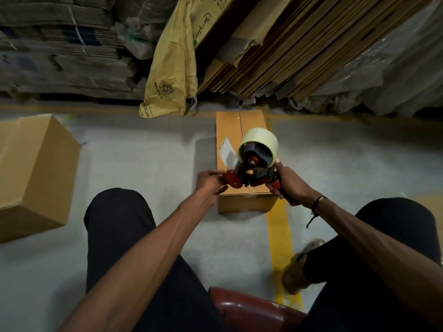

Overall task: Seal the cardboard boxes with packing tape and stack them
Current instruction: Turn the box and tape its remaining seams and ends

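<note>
**Tape gun held over the small box, seam not yet taped**

Right hand (286, 185) wrapped round the red handle of the red-and-black tape dispenser with its pale clear tape roll (257, 155); fingers curled tight on the grip. Left hand (211, 182) at the dispenser's red front end, fingertips pinching near the blade where a loose white tape tab sticks up; exact contact hard to tell. Dispenser sits in the air just above the near end of the small brown cardboard box (241, 149), which lies on the grey concrete floor (143, 168) btwn the knees, flaps closed, centre seam showing.

Handling, as a guess: box looks light, stiff at edges, softer mid-panel, so press tape along the seam w/o leaning hard; hold by the side walls or corners. Tape tab is sticky and floppy; keep it taut or it folds on itself. Dispenser blade sharp; keep fingertips behind it.

Room: open floor left and right of the box; larger brown cardboard box (33, 171) well apart to the left, a likely stacking spot; leaning flat cardboard sheets (299, 51) and a yellow woven sack (172, 68) close behind the far end, so little run-off there; yellow floor stripe (279, 233) beside the right foot.
</note>
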Demonstrator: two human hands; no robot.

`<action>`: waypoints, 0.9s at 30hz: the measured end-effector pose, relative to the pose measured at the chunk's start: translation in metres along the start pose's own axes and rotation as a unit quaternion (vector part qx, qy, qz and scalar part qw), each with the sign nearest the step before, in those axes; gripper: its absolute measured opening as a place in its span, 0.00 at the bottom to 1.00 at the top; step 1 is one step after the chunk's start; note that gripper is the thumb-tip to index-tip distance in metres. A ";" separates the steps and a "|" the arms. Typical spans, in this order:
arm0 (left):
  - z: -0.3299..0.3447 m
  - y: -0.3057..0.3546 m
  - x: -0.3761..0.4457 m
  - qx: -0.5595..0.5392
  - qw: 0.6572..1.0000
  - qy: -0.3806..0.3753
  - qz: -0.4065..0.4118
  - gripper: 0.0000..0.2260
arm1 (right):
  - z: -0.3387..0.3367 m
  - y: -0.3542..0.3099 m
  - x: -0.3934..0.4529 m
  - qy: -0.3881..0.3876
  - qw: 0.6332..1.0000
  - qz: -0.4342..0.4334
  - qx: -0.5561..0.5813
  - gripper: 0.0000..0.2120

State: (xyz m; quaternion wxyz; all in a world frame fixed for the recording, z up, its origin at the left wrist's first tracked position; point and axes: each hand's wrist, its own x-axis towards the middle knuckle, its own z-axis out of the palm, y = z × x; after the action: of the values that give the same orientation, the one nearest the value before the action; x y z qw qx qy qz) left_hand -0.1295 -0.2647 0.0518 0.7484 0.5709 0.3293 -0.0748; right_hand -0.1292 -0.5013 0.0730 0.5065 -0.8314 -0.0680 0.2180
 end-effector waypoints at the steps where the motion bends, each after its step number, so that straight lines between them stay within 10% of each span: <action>1: 0.000 -0.002 0.004 -0.012 1.000 0.013 0.002 0.14 | 0.000 0.001 0.003 -0.001 1.000 -0.002 -0.022 0.48; 17: -0.040 -0.089 0.104 0.128 0.980 0.153 -0.006 0.09 | -0.045 0.105 0.071 -0.039 0.982 0.067 -0.173 0.49; 27: -0.032 -0.131 0.155 0.113 0.978 0.171 -0.022 0.09 | -0.043 0.128 0.121 -0.032 0.977 0.091 -0.189 0.27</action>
State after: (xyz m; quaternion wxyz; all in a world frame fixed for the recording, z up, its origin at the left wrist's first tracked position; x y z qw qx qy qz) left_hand -0.0872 -0.2389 -0.1475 0.6096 0.6490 0.4543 -0.0291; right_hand -0.0159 -0.5573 -0.0571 0.3157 -0.9074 -0.0481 0.2732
